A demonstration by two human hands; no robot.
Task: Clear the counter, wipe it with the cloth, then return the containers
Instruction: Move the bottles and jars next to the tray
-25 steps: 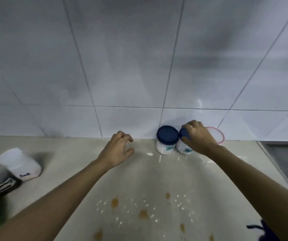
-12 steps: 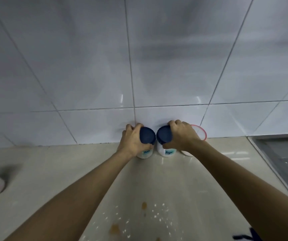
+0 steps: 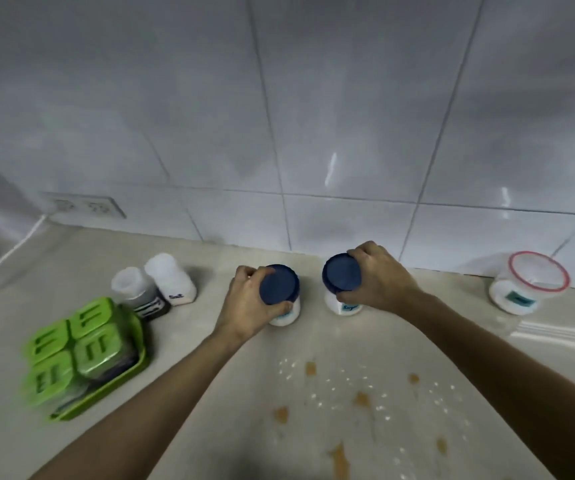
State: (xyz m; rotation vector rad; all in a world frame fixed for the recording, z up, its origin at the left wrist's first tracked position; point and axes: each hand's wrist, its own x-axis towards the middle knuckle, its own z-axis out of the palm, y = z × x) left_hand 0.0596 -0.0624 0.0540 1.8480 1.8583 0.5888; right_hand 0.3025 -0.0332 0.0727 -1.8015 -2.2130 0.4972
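White tiled wall point(image 3: 314, 116) rising behind everything. Low on the wall at far left, a double power socket point(image 3: 87, 206). From just left of the socket, a white cable point(image 3: 9, 249) trails down and away from the wall.

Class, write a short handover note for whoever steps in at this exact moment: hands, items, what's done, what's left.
Left hand grips the left blue-lidded jar; right hand grips the right blue-lidded jar.
Red-rimmed container stands by the wall at the right. Two white shakers and a green tray are at the left.
Done: both jars gripped.
Left: clear the counter, wipe the brown spills, return the containers. No cloth in view.
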